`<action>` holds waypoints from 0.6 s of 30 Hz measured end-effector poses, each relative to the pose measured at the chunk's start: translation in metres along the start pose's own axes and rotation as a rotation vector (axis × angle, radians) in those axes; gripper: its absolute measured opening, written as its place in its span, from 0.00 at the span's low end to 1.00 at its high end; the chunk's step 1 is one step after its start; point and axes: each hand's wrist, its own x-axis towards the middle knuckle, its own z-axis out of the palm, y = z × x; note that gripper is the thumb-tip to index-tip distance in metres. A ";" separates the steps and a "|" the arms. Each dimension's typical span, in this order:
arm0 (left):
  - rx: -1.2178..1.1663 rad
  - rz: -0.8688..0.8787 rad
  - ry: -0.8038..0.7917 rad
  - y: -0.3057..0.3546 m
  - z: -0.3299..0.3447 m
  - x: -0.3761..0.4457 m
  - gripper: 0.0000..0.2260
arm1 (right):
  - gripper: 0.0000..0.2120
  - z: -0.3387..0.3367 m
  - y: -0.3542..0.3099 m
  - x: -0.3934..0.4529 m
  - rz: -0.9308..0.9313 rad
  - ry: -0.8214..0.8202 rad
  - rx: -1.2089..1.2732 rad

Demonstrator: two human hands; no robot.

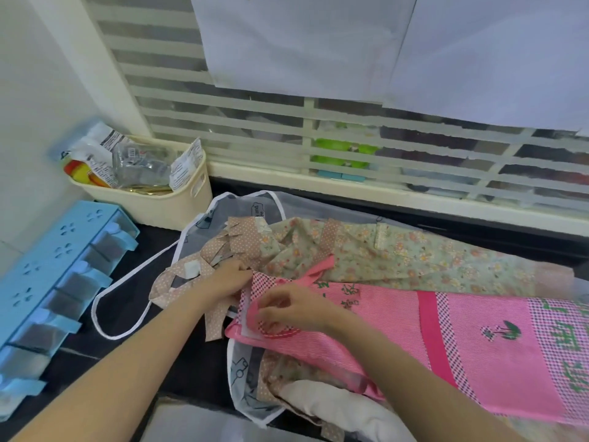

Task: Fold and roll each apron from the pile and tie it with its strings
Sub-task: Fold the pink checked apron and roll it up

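The pink apron (pixel 398 330) is laid on top of the pile, over a floral apron (pixel 398 260) and a sheer white-edged one (pixel 204 224), all spread on the dark bench (pixel 134 250). It is probably placed uppermost so that it can be folded first, with its bib end turned toward the person.

That end is worked by both hands. The left hand (pixel 229 277) is set at the checked corner of the bib, fingers curled onto the cloth, seemingly to pin it flat; whether cloth is actually pinched cannot be told. The right hand (pixel 287 309) is half closed, and the pink strap or edge of the bib is pinched between its fingertips, likely to be straightened before folding.

A cream basket (pixel 178 202) and a blue rack (pixel 57 275) are seen to the left.
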 end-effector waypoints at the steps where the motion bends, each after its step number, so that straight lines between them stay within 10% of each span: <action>1: -0.109 -0.036 -0.052 -0.002 -0.002 -0.005 0.10 | 0.10 -0.002 0.002 0.001 0.006 0.055 -0.053; 7: -0.356 -0.131 -0.301 -0.012 -0.006 -0.008 0.19 | 0.31 -0.010 0.030 0.016 0.042 0.250 -0.421; 11: 0.083 0.040 -0.273 -0.003 0.004 -0.009 0.08 | 0.34 -0.005 0.044 0.023 0.086 0.336 -0.704; 18: 0.085 0.186 -0.232 -0.003 -0.010 -0.013 0.11 | 0.11 -0.019 0.015 0.044 0.194 0.366 -0.759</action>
